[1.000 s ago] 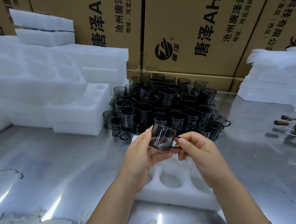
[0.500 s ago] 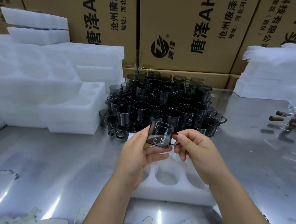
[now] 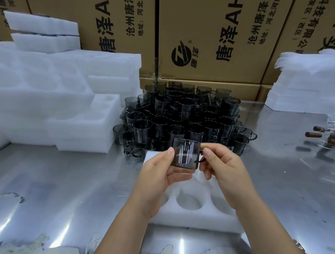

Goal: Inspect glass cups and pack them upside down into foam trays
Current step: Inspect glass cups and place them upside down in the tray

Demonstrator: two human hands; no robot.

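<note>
The cup [image 3: 185,157] is held in the air over the far edge of the foam tray [image 3: 187,220], mouth upward as far as I can judge. The left hand [image 3: 160,177] grips its body, thumb on the side and fingers under the base. The right hand [image 3: 220,174] pinches the thin handle. The tray pockets that I can see hold no cup, so I judge the packing of this tray has hardly begun.

The main danger is a slip. The glass is smooth and must be turned upside down, so one hand has to change its grip. If both loosen together, the cup may fall past the tray onto the hard metal tabletop [image 3: 62,189]. Turning it by the handle alone could strain that thin part. The pile of cups [image 3: 182,116] stands just behind the tray, stacked closely, and a careless swing there could knock some over.
</note>
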